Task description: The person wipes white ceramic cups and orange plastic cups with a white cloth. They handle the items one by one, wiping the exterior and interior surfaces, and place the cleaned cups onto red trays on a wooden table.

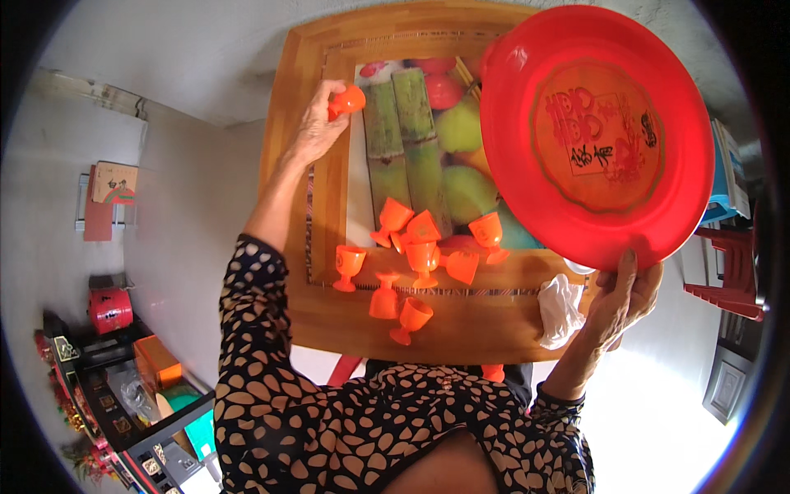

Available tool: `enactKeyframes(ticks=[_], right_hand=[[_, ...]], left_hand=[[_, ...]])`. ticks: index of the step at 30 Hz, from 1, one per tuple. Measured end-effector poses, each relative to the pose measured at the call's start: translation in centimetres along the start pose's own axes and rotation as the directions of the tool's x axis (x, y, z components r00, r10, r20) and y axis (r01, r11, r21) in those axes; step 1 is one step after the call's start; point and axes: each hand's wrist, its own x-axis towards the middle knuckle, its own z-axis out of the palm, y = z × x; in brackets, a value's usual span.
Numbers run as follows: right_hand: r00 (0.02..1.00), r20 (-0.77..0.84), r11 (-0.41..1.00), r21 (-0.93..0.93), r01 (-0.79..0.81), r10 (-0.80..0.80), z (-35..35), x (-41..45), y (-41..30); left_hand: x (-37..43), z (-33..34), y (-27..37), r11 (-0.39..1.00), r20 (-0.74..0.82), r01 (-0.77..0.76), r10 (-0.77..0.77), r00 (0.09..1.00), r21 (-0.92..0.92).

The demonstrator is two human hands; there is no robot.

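Observation:
My left hand (322, 120) holds an orange plastic goblet (350, 99) tilted over the far left part of the wooden table (327, 321). With my right hand (626, 296) I grip the near rim of a large round red plate (512, 142), raised over the table's right side, its printed face showing. Several more orange goblets lie and stand in a loose group near the table's middle: one stands upright at the left (349, 265), one is upside down (384, 299), one leans at the near side (412, 318) and one leans at the right (487, 234).
A crumpled white plastic bag (558, 309) lies at the table's right near edge. Another orange piece (492, 372) shows below the near edge, by my lap. Red plastic chairs (731, 272) are at the right, and a black shelf unit (117, 426) holding boxes stands at the lower left.

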Motion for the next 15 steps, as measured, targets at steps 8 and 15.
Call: enactKeyframes(ticks=[8,15], right_hand=[[0.997,0.072,1.000,-0.017,-0.008,0.009,0.6,0.0,-0.8],[0.992,0.052,0.992,-0.049,0.118,-0.115,-1.3,0.2,-1.1]], left_hand=[[-7.8,-5.0,9.0,0.912,0.460,0.087,-0.282,0.842,0.401],[-7.8,-2.9,11.0,0.878,0.448,-0.024,-0.220,0.867,0.478]])
